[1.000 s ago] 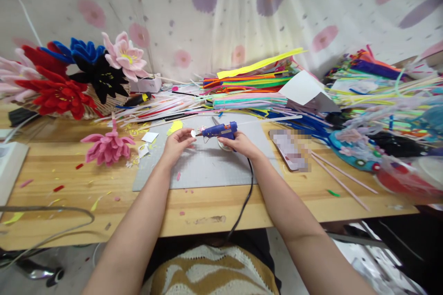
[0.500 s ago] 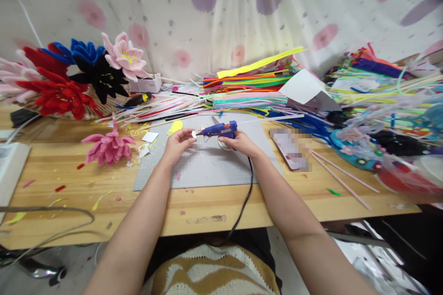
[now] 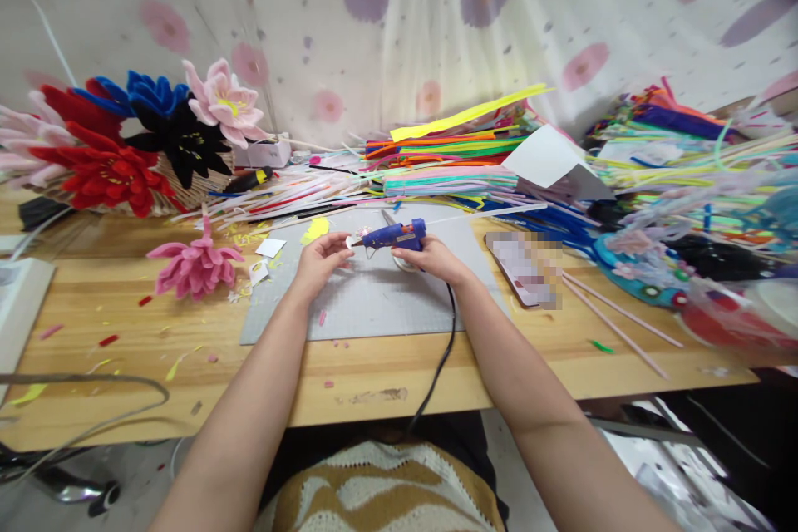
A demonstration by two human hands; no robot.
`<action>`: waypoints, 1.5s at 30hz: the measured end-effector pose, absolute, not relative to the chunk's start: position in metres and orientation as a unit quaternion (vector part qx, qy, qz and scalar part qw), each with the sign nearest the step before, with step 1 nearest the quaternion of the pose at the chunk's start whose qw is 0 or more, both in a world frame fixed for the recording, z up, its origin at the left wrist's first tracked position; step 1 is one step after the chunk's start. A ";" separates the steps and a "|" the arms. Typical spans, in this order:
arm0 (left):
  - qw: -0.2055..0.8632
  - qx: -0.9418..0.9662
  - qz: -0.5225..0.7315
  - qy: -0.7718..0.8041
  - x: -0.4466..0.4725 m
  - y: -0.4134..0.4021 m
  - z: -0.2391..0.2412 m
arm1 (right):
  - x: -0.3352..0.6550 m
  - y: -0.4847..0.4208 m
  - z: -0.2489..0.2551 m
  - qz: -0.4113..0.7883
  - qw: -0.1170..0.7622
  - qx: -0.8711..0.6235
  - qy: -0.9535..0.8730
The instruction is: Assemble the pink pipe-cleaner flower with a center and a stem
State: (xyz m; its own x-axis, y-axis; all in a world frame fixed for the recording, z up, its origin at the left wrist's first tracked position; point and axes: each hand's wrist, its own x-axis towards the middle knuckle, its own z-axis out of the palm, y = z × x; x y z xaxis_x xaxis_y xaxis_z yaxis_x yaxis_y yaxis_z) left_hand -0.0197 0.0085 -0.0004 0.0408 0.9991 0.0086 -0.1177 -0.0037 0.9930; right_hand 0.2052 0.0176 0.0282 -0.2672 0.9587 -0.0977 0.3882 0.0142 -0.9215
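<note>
My right hand (image 3: pixel 430 258) grips a blue glue gun (image 3: pixel 394 234) whose nozzle points left; its black cord (image 3: pixel 440 366) trails off the table's front edge. My left hand (image 3: pixel 319 260) pinches a small white piece (image 3: pixel 349 242) right at the nozzle tip. Both hands hover over a grey cutting mat (image 3: pixel 374 299) on the wooden table (image 3: pixel 187 366). A small round object lies partly hidden under my right hand.
A loose pink fabric flower (image 3: pixel 194 264) lies left of the mat. A basket of red, blue, black and pink flowers (image 3: pixel 118 145) stands at the back left. Stacks of coloured pipe cleaners (image 3: pixel 455 158) fill the back and right. A phone (image 3: pixel 524 266) lies right of the mat.
</note>
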 end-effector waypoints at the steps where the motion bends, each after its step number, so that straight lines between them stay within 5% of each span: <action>1: 0.537 0.481 0.520 0.458 -0.020 0.008 0.000 | 0.205 0.017 0.028 0.469 0.302 -0.519 -0.648; 45: 0.512 0.505 0.509 0.473 -0.017 0.006 0.000 | 0.206 0.022 0.024 0.444 0.321 -0.516 -0.658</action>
State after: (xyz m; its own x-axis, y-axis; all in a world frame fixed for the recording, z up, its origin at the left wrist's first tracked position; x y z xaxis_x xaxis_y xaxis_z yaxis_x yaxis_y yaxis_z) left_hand -0.0170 0.0060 -0.0002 0.0347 0.9990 0.0293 -0.0445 -0.0278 0.9986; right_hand 0.2057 0.0224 0.0240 -0.2623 0.9643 -0.0362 0.3942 0.0728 -0.9161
